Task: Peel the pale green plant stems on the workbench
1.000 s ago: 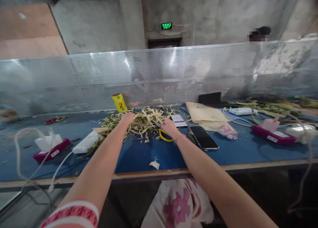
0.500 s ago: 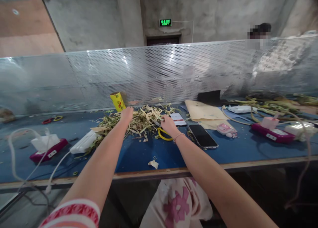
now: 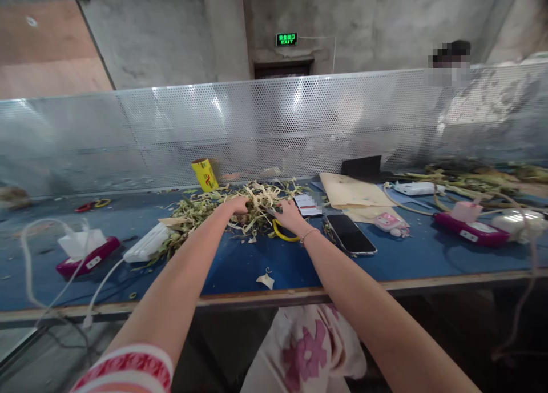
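A loose heap of dried, pale green and straw-coloured plant strips (image 3: pixel 192 210) lies on the blue table (image 3: pixel 248 273). My left hand (image 3: pixel 238 206) reaches into the middle of the heap, its fingers partly hidden among the strips. On the heap's right edge is my right hand (image 3: pixel 289 215), its fingers bent at the strips; whether they grip any is too small to tell. Yellow-handled scissors (image 3: pixel 285 233) lie just under and beside my right hand, mostly covered by it.
A yellow box (image 3: pixel 205 175) stands behind the heap, before a perforated metal screen (image 3: pixel 278 124). Right of my right hand lie a phone (image 3: pixel 351 234), a printed card (image 3: pixel 307 205) and brown paper (image 3: pixel 355 190). A white power strip (image 3: pixel 148 243) is at left. A person's head shows beyond the screen.
My left hand has moved right and slightly down, from the heap's back near the yellow box into its middle, closer to my right hand. My right hand has hardly moved.
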A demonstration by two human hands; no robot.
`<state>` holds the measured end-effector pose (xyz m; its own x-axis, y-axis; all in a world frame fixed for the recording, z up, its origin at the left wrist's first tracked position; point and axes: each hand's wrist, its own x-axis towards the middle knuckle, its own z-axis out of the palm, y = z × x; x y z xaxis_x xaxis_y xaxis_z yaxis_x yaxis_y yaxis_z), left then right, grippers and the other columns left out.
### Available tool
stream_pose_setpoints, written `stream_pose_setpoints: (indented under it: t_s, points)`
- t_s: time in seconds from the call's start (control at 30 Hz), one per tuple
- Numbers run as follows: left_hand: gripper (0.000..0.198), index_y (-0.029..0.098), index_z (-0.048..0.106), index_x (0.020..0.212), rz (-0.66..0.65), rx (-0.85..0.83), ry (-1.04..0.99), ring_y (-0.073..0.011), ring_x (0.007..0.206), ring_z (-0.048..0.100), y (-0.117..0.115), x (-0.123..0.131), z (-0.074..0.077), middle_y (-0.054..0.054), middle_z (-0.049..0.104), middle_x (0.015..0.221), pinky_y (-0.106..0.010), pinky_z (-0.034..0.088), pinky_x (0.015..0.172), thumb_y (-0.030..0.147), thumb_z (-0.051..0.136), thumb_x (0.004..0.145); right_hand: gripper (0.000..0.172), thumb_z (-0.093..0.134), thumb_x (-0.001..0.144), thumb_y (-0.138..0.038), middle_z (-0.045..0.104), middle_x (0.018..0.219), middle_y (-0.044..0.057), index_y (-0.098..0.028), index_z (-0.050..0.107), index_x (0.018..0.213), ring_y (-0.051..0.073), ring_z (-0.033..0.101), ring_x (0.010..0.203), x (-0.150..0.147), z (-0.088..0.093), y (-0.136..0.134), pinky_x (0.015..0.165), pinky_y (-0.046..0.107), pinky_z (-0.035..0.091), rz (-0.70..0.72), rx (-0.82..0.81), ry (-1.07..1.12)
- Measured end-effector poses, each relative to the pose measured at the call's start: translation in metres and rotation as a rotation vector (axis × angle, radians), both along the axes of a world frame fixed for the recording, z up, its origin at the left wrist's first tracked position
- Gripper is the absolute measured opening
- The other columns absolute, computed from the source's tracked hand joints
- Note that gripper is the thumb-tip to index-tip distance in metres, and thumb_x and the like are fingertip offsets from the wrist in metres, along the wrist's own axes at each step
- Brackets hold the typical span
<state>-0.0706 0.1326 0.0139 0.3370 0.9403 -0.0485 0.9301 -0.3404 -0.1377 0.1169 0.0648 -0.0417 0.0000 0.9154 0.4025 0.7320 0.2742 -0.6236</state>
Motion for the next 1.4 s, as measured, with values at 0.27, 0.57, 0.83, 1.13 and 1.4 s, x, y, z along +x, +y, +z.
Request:
stream_pose_setpoints:
  t_s: [0.27, 0.57, 0.83, 1.13, 1.4]
  points:
    - [0.035, 0.018, 0.064, 0.093, -0.001, 0.037, 0.006, -0.0178, 0.084, 0.060, -0.004, -0.002, 0.000, -0.006, 0.066, 0.096, -0.022, 0.043, 0.069, 0.010, 0.051, 0.061, 0.029, 0.049, 0.074, -0.021, 0.045, 0.109, 0.013, -0.014, 0.053, 0.102, 0.019, 0.053, 0.089, 0.001, 0.008, -0.006, 0.084, 0.031, 0.039, 0.028, -0.066, -0.045]
    - [0.032, 0.014, 0.066, 0.090, 0.029, 0.169, -0.081, -0.0161, 0.088, 0.059, 0.005, -0.018, 0.004, -0.006, 0.067, 0.092, -0.021, 0.042, 0.077, 0.007, 0.046, 0.066, 0.025, 0.050, 0.074, -0.019, 0.048, 0.107, 0.013, -0.014, 0.054, 0.098, 0.018, 0.053, 0.089, 0.000, 0.009, -0.007, 0.084, 0.030, 0.039, 0.044, -0.059, -0.028]
    - [0.037, 0.018, 0.065, 0.092, 0.084, 0.138, -0.047, -0.0192, 0.094, 0.058, 0.008, -0.032, 0.004, -0.007, 0.064, 0.102, -0.023, 0.043, 0.081, 0.006, 0.053, 0.059, 0.023, 0.049, 0.073, -0.018, 0.048, 0.102, 0.011, -0.014, 0.055, 0.095, 0.017, 0.050, 0.088, 0.001, 0.002, 0.000, 0.082, 0.030, 0.040, 0.058, -0.025, -0.025]
    - [0.033, 0.017, 0.066, 0.085, 0.065, 0.111, -0.028, -0.0177, 0.086, 0.060, 0.009, -0.034, -0.001, -0.005, 0.067, 0.091, -0.022, 0.043, 0.076, 0.005, 0.051, 0.058, 0.021, 0.048, 0.072, -0.019, 0.051, 0.093, 0.008, -0.015, 0.056, 0.092, 0.016, 0.049, 0.083, 0.002, 0.000, 0.001, 0.078, 0.029, 0.041, 0.055, -0.015, -0.048]
    - [0.030, 0.018, 0.066, 0.087, 0.061, 0.199, -0.134, -0.0155, 0.086, 0.060, 0.004, -0.038, 0.004, -0.005, 0.066, 0.094, -0.021, 0.043, 0.076, 0.007, 0.047, 0.066, 0.021, 0.048, 0.072, -0.019, 0.051, 0.092, 0.008, -0.017, 0.056, 0.091, 0.016, 0.050, 0.081, 0.002, -0.001, 0.002, 0.077, 0.029, 0.041, 0.052, -0.021, -0.064]
